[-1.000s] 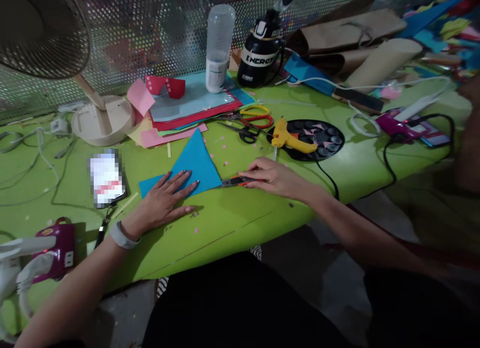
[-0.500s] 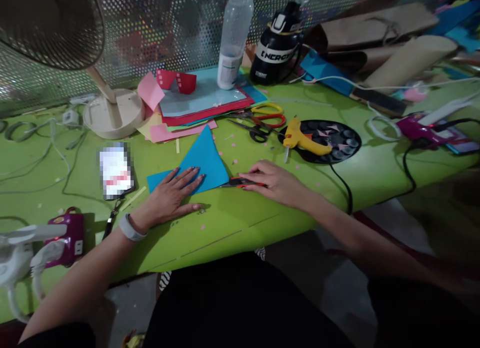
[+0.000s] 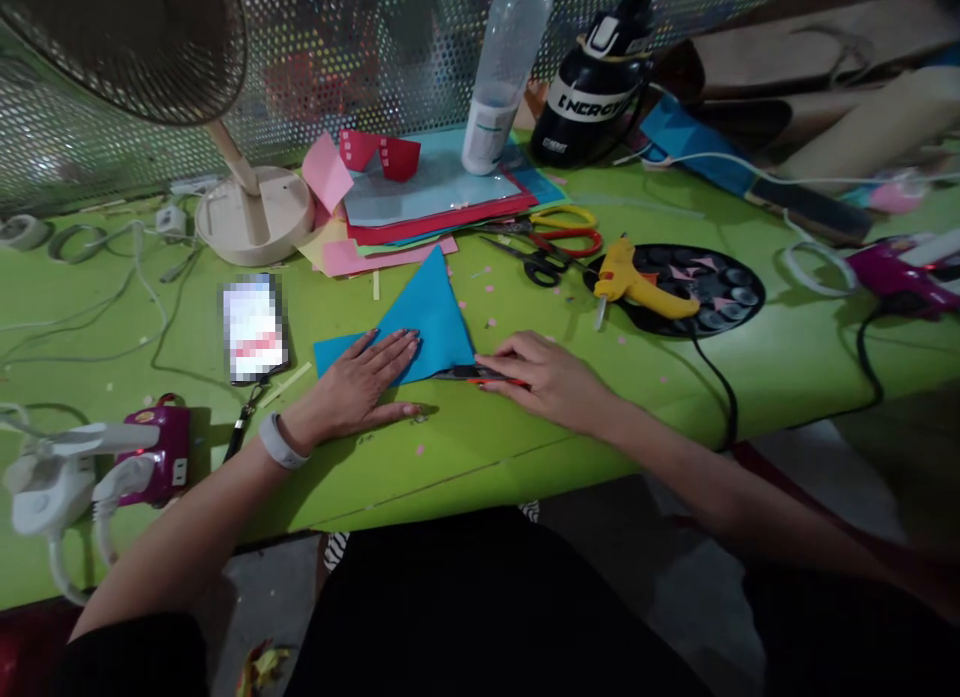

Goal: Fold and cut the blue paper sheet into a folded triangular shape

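Note:
A folded blue sheet of paper [image 3: 430, 317], with a triangular peak, lies on the green table. My left hand [image 3: 369, 379] is laid flat over its lower left part, fingers stretched out. In my right hand [image 3: 541, 379] is a slim black and red utility knife [image 3: 469, 374], its handle partly covered by my fingers. The knife's dark tip points left and lies along the paper's lower right edge; whether it is inside the fold I cannot tell.
Behind the paper lie scissors [image 3: 551, 267] and a yellow glue gun [image 3: 637, 287] on a black palette [image 3: 739, 277]. A phone [image 3: 255, 327], a fan [image 3: 255, 217], stacked coloured sheets [image 3: 420, 199], a clear bottle [image 3: 495, 117] and a black bottle [image 3: 577, 127] stand around. Cables run at both sides.
The knife and my right hand have shifted left along the paper's lower edge. My left hand stays flat on the paper. The whole view has swung slightly left.

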`<state>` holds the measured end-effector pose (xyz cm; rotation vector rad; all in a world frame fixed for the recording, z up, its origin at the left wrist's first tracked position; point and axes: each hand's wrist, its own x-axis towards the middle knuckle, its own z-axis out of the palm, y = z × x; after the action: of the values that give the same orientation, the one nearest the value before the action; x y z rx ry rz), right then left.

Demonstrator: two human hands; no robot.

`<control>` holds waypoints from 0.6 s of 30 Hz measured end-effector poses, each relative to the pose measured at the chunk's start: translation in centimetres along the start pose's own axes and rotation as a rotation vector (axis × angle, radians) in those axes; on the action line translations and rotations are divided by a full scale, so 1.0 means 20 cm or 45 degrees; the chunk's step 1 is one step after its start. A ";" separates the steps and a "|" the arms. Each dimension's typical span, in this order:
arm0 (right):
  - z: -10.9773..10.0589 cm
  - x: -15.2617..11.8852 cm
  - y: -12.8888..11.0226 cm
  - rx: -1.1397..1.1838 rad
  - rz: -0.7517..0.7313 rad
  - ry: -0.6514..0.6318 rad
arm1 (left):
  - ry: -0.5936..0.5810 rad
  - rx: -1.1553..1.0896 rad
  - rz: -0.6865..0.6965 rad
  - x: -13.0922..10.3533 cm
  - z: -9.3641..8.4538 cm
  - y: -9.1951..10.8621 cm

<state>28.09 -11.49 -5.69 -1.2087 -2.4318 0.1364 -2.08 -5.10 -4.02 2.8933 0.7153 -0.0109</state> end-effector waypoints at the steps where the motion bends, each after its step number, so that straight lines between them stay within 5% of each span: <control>1: 0.01 0.01 -0.01 0.000 -0.018 0.005 | -0.003 -0.003 -0.003 0.00 0.00 0.00; 10: 0.00 -0.01 -0.01 -0.036 -0.064 -0.012 | -0.025 -0.027 -0.025 0.00 -0.01 0.01; 18: -0.03 0.01 0.10 -0.072 -0.006 -0.064 | -0.029 -0.078 -0.157 0.10 -0.01 0.07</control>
<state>29.68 -10.17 -5.50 -1.2378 -2.4977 0.0983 0.27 -5.41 -3.77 2.7819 0.8734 -0.0358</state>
